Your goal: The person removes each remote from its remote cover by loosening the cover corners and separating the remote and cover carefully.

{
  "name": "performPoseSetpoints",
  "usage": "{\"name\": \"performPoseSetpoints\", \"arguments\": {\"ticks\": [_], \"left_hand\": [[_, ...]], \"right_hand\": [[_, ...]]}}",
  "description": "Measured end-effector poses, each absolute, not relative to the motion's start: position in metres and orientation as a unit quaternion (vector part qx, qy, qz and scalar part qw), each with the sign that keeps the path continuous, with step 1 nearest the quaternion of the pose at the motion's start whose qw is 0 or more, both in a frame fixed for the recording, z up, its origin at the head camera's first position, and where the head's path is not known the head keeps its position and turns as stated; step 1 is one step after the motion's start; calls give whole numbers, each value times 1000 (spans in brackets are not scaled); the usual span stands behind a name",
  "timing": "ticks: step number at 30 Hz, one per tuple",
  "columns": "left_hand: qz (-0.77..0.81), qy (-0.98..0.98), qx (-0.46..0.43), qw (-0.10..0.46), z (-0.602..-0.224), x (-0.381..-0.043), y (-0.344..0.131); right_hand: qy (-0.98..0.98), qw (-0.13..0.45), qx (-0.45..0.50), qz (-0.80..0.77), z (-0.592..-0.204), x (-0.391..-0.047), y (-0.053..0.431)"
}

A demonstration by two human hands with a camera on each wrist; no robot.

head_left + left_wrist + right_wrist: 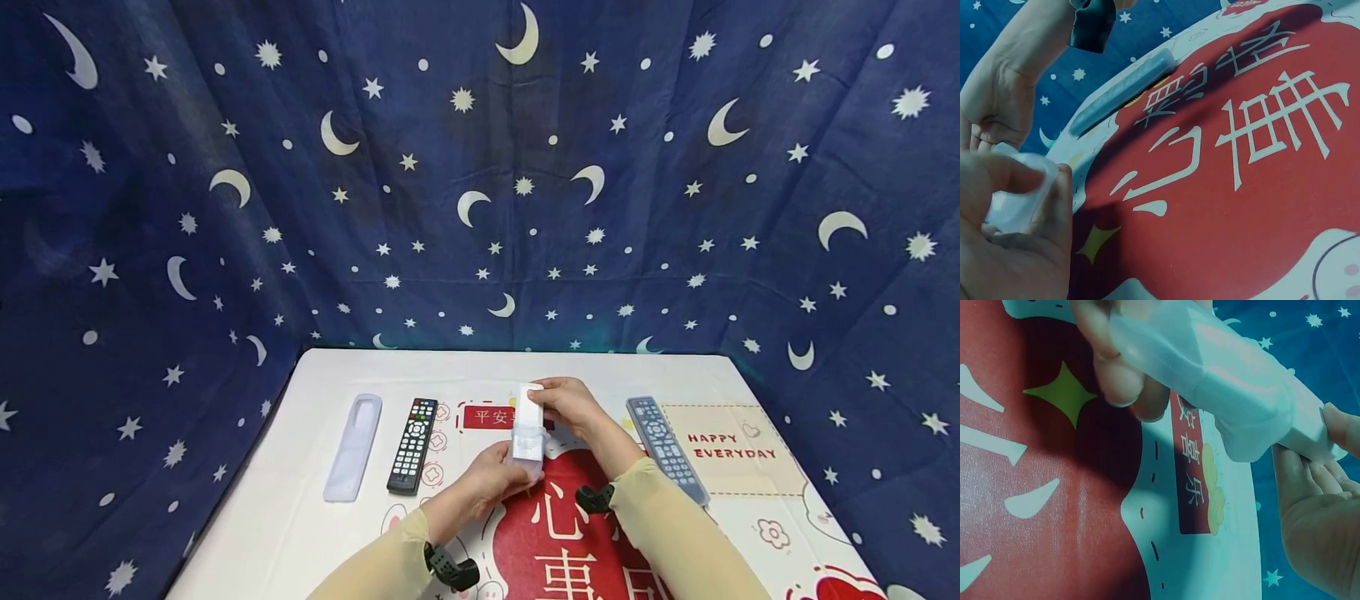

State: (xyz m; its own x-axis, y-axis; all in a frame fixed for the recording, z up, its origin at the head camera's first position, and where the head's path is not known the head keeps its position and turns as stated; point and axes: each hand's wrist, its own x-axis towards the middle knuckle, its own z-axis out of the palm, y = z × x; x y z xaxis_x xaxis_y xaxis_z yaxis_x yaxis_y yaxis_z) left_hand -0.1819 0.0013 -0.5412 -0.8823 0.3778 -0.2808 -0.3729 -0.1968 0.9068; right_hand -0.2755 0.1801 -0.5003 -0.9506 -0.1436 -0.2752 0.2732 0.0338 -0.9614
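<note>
Over the middle of the table, both hands hold a white remote control (pixel 530 407) partly inside a translucent silicone cover (pixel 1166 347). The left hand (pixel 491 482) grips the cover's near end between thumb and fingers. At the far end, the right hand (pixel 572 406) pinches the bare end of the remote, which sticks out of the cover. Bunched folds of the cover show round the remote's middle in the right wrist view. In the left wrist view, the left hand (pixel 1016 219) hides much of the cover.
To the left lie an unfilled translucent cover (pixel 352 450) and a black remote control (pixel 412 446). A remote in a bluish cover (pixel 666 450) lies beyond the right forearm. The printed tablecloth (pixel 247 533) meets a dark blue star-and-moon curtain (pixel 420 208) at back and sides.
</note>
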Motion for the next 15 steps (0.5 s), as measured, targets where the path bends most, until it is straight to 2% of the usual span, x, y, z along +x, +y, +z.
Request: {"name": "performPoseSetpoints", "arguments": {"ticks": [5,12,15], "left_hand": [[759,604,13,242,-540,-190,-6],[775,562,48,286,-539,-193,-15],[784,552,56,279,-539,-192,-15]], "right_hand": [[705,156,37,-691,-497,-275,182],[708,155,37,-688,-496,-273,186],[701,148,51,-695,-496,-275,187]]}}
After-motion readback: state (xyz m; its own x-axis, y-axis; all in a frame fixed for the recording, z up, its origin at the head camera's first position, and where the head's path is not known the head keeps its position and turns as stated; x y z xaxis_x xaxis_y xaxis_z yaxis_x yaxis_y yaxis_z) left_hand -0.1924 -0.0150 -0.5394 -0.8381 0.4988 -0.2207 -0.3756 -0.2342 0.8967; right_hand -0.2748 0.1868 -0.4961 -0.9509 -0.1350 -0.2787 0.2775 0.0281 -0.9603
